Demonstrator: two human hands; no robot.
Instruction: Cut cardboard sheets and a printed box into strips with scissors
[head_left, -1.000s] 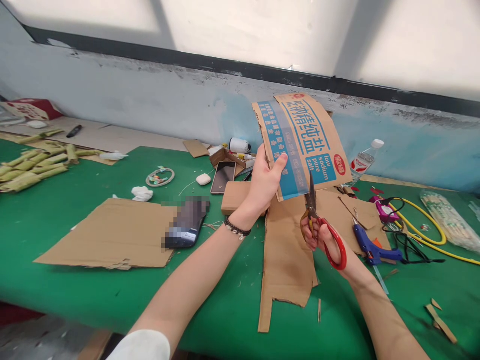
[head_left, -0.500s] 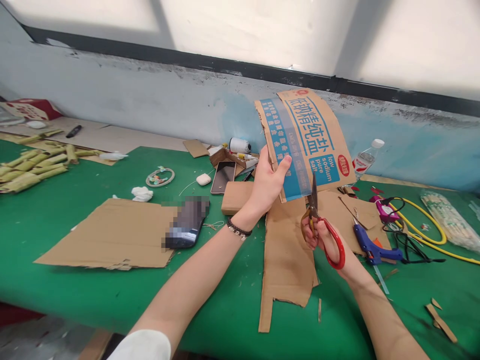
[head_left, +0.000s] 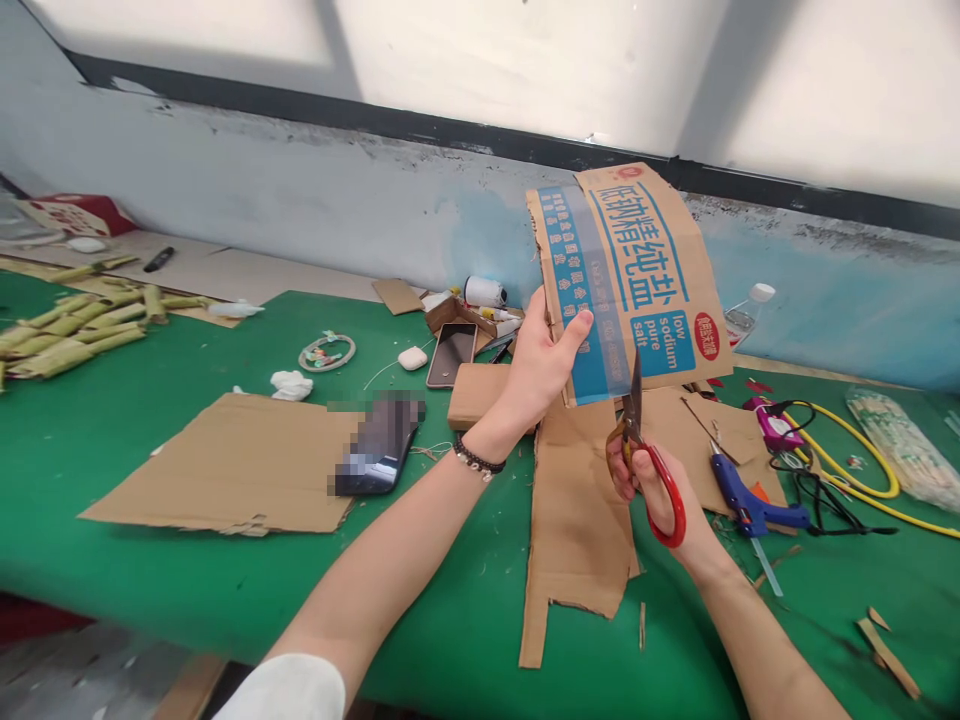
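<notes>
My left hand [head_left: 551, 350] grips the left lower edge of a printed cardboard piece [head_left: 652, 240], thumb on the blue-printed face and the other fingers behind it. The piece is held up above the table, curved, with blue lettering and a strip of clear tape. In my right hand [head_left: 652, 480] are scissors with red handles [head_left: 667, 500]. Their blades [head_left: 634, 390] point upward at the cardboard's bottom edge, one blade in front of the printed face. Beneath lies a larger plain cardboard sheet [head_left: 577, 500] with a notched lower end.
A cardboard sheet [head_left: 225, 465] and a dark phone [head_left: 379, 450] lie left. A second phone [head_left: 452, 355] rests behind my left hand. To the right are a blue glue gun [head_left: 750, 495], a yellow cable [head_left: 862, 475], a bag of sticks [head_left: 904, 440] and a plastic bottle [head_left: 746, 315].
The printed cardboard and my left hand have shifted slightly right and up in view. The scissors remain at its lower edge, their blades now standing a little more upright.
</notes>
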